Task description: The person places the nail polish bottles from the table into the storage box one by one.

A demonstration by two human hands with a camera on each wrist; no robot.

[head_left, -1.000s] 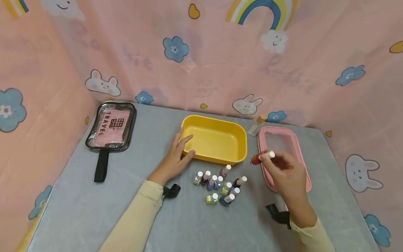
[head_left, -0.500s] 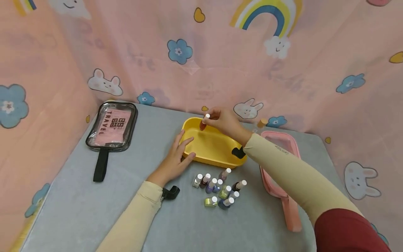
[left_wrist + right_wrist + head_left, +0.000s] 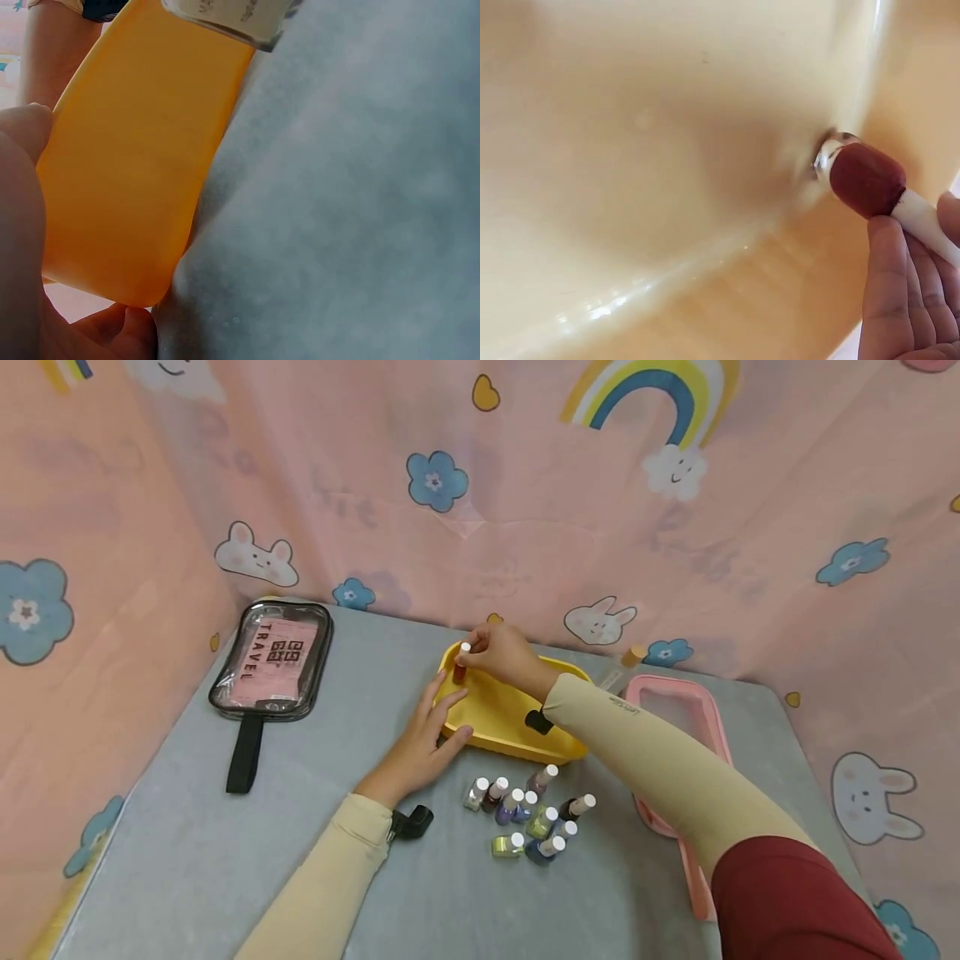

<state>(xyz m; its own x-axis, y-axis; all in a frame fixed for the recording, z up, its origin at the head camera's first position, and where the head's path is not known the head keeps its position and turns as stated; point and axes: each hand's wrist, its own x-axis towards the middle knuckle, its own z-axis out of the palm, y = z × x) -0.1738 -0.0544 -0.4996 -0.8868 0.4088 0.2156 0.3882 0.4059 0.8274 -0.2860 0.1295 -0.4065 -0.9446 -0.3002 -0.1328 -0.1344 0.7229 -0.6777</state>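
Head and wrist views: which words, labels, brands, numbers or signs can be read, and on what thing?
"TRAVEL", beside a square emblem: on the black-edged pouch.
Print on the right sleeve: too small to read.
Bottle label, left wrist view: cut off, blurred.
Clear bottle's label: too small.

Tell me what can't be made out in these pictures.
Head view: the right sleeve hides part of the pink case and of the yellow tray.
Head view: any print on the gold-capped bottle is too small to read.
Left wrist view: the top edge cuts off part of a labelled bottle.
Right wrist view: the right edge cuts off the end of the white cap on the red bottle.
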